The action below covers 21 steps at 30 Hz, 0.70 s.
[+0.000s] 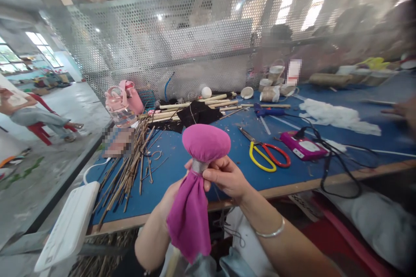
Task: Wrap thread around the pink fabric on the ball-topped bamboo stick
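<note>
Fingers of my right hand (229,178) pinch the grey neck (199,166) of a round-topped magenta cloth bundle (194,197), raised at the near edge of the blue table (170,160). My left hand (165,201) is partly behind the cloth; its grip I cannot tell. Scissors (255,142) lie toward that edge.

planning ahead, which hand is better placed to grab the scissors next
Probably the right hand: the scissors lie on its side, closer to it than to the left hand, which is partly behind the magenta cloth. The right must release the cloth first.
</note>
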Motion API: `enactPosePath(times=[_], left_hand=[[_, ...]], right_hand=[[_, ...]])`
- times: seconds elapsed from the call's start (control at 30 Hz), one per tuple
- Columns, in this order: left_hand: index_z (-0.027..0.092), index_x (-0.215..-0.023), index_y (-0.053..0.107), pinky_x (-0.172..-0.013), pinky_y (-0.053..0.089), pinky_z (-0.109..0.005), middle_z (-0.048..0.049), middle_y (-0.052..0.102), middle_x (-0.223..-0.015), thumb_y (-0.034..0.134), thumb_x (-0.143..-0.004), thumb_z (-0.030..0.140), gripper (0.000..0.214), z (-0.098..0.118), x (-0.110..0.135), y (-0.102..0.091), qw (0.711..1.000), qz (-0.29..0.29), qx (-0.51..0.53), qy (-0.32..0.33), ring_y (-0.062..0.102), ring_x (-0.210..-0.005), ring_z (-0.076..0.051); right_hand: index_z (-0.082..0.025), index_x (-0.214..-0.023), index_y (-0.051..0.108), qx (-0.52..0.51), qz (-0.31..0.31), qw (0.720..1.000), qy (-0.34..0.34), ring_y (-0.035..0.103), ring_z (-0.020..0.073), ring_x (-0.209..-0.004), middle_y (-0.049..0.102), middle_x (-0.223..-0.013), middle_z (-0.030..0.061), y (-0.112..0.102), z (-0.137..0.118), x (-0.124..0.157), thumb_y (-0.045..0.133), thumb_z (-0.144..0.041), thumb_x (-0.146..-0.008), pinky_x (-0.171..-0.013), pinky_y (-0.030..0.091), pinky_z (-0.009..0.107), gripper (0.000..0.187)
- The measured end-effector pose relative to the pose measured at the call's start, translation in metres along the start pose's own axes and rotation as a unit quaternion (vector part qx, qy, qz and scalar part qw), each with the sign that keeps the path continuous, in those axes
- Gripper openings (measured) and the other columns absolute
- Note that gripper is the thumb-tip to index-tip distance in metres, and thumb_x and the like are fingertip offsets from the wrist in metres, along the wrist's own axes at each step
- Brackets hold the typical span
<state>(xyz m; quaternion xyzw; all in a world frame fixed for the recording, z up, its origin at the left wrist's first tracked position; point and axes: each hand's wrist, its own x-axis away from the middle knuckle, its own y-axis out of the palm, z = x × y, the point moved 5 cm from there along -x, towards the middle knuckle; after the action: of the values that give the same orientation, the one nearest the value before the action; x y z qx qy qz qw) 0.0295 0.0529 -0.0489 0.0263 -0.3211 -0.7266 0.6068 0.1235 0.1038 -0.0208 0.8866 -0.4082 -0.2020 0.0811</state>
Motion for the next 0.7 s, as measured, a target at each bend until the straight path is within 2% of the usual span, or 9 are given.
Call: enactPosePath(times=[0.1,0.13,0.2,0.23,0.27,0.33,0.4,0.53,0.7], left_hand=[[0.016,-0.085,0.067,-0.065,0.049,-0.029,-0.0053,0.065,-0.077,0.058,-0.077,0.047,0.032,0.019,-0.004,-0.015,0.985,0.062,-0.144,0.075,0.058,-0.066,-0.016],[0.017,-0.095,0.065,-0.073,0.048,-0.031,-0.006,0.066,-0.083,0.056,-0.079,0.046,0.034,0.031,-0.003,-0.021,0.963,0.114,-0.208,0.125,0.06,-0.076,-0.018],[0.016,-0.113,0.058,-0.087,0.044,-0.034,-0.0083,0.065,-0.099,0.052,-0.083,0.045,0.042,0.055,0.005,-0.031,0.887,0.237,-0.317,0.239,0.059,-0.095,-0.02],[0.016,-0.12,0.052,-0.091,0.042,-0.035,-0.0094,0.063,-0.106,0.049,-0.085,0.045,0.046,0.063,0.01,-0.031,0.85,0.279,-0.343,0.288,0.057,-0.102,-0.02],[0.017,-0.125,0.048,-0.093,0.041,-0.035,-0.0103,0.062,-0.111,0.045,-0.087,0.046,0.049,0.066,0.014,-0.029,0.831,0.293,-0.351,0.318,0.056,-0.106,-0.02],[0.017,-0.13,0.043,-0.094,0.041,-0.035,-0.0115,0.059,-0.119,0.038,-0.09,0.047,0.05,0.058,0.016,-0.017,0.847,0.249,-0.343,0.322,0.055,-0.11,-0.02],[0.016,-0.128,0.046,-0.098,0.038,-0.034,-0.0122,0.056,-0.126,0.037,-0.09,0.046,0.048,0.039,0.015,-0.002,0.873,0.188,-0.354,0.28,0.052,-0.115,-0.021],[0.016,-0.126,0.045,-0.095,0.038,-0.032,-0.0113,0.055,-0.126,0.037,-0.092,0.042,0.044,0.011,0.019,0.011,0.872,0.175,-0.369,0.271,0.053,-0.113,-0.02],[0.015,-0.101,0.056,-0.079,0.042,-0.028,-0.0073,0.064,-0.098,0.033,-0.093,0.042,0.037,0.015,0.022,0.005,0.87,0.191,-0.368,0.268,0.057,-0.085,-0.017]], right_hand=[[-0.018,-0.041,0.032,-0.014,0.1,0.995,-0.02,0.05,0.0139,-0.058,0.062,-0.064,0.005,-0.011,0.006,0.003,0.074,-0.043,-0.062,-0.061,0.044,0.03,0.053],[-0.019,-0.043,0.028,-0.005,0.13,0.991,-0.024,0.047,0.0125,-0.055,0.057,-0.058,0.0028,-0.013,0.008,0.004,0.075,-0.042,-0.062,-0.059,0.042,0.029,0.055],[-0.019,-0.046,0.026,0.028,0.166,0.985,-0.028,0.038,0.0098,-0.05,0.042,-0.048,-0.0026,-0.013,0.01,0.006,0.073,-0.041,-0.064,-0.056,0.038,0.027,0.055],[-0.019,-0.048,0.027,0.048,0.171,0.984,-0.026,0.033,0.0087,-0.048,0.035,-0.046,-0.0046,-0.012,0.01,0.007,0.072,-0.04,-0.066,-0.054,0.035,0.026,0.053],[-0.02,-0.049,0.027,0.07,0.173,0.982,-0.025,0.029,0.0078,-0.047,0.03,-0.046,-0.0059,-0.009,0.009,0.008,0.07,-0.039,-0.068,-0.051,0.032,0.025,0.051],[-0.02,-0.05,0.027,0.121,0.181,0.976,-0.035,0.024,0.0071,-0.047,0.025,-0.048,-0.0069,-0.003,0.004,0.01,0.067,-0.037,-0.07,-0.048,0.026,0.023,0.047],[-0.02,-0.05,0.027,0.169,0.197,0.964,-0.058,0.023,0.007,-0.048,0.024,-0.05,-0.0066,0.003,-0.003,0.012,0.064,-0.034,-0.071,-0.047,0.023,0.023,0.046],[-0.019,-0.048,0.022,0.209,0.239,0.944,-0.087,0.024,0.0073,-0.049,0.025,-0.051,-0.0053,0.006,-0.01,0.016,0.06,-0.032,-0.076,-0.047,0.025,0.024,0.049],[-0.018,-0.05,0.031,0.288,0.257,0.914,-0.128,0.037,0.0104,-0.058,0.036,-0.057,-0.002,0.006,-0.018,0.024,0.058,-0.031,-0.08,-0.057,0.033,0.025,0.043]])
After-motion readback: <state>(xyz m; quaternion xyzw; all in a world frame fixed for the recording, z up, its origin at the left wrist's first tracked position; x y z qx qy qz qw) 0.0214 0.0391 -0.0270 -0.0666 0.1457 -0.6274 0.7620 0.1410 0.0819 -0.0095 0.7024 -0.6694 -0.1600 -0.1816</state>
